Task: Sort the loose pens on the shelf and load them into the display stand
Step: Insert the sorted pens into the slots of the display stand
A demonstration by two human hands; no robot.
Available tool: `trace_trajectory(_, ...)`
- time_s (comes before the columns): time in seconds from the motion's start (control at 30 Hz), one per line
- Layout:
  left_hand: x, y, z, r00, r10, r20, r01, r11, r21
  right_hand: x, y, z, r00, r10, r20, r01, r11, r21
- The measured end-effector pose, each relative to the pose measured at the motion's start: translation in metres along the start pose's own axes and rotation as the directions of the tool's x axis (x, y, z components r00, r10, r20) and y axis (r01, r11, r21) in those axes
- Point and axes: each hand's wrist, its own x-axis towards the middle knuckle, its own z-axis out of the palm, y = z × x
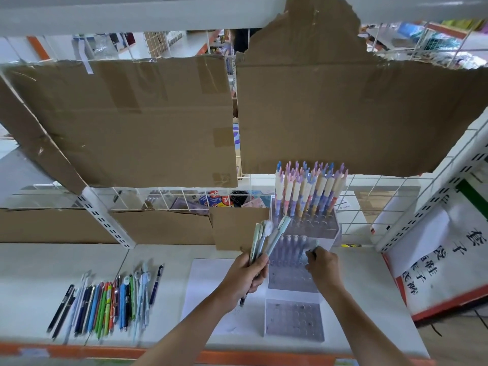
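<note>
1. Fingers of the right hand (320,264) were curled round a single pale pen (313,247), pinching it near its upper end while its tip pointed down into the middle tier of the display stand (295,323).
2. Its neighbour, the left hand (244,276), gripped a bunch of pale green and blue pens (266,239) in a closed fist, their caps fanning upward just left of the stand.
3. Holes in the middle tier were partly filled with a row of bluish pens (294,247), and the hand worked right beside them; whether the pen was already seated in a hole could not be told.
4. Judged from this, the step would go best with the pen kept upright over one free hole and lowered straight, so that it neither knocked the standing row nor jammed at an angle.
5. Behind, the top tier carried upright pastel pens (309,191), while the front tier showed only vacant holes.
6. Further out, the stand sat on a white sheet (203,286) on the shelf (369,286).
7. Well to the left, loose pens (105,305) of mixed colours lay side by side on the shelf, not yet loaded.
8. Keeping the left bunch clear of the stand should leave the right hand room.
</note>
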Motion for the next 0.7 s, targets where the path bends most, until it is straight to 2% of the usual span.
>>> trace_trajectory(0.27, 0.0, 0.002, 0.001, 1.0, 0.026, 0.012, -0.026, 1.0, 0.002, -0.008, -0.011, 0.0, 0.999, -0.025, 0.022, 0.027, 0.997, -0.075)
trace_trajectory(0.43, 0.0, 0.001, 0.001, 0.999, 0.036, 0.006, -0.036, 0.999, -0.008, -0.012, -0.008, -0.007, 0.999, 0.017, 0.047, -0.015, 1.0, -0.027)
trace_trajectory(0.57, 0.002, 0.001, 0.004, 0.999, 0.052, 0.016, -0.052, 0.999, 0.003, -0.033, -0.021, -0.031, 1.0, 0.002, 0.008, -0.003, 0.991, 0.136)
trace_trajectory(0.7, 0.007, 0.0, 0.016, 0.998, 0.045, 0.041, -0.046, 0.999, 0.024, -0.064, -0.051, -0.051, 0.974, -0.159, 0.163, 0.089, 0.924, 0.373)
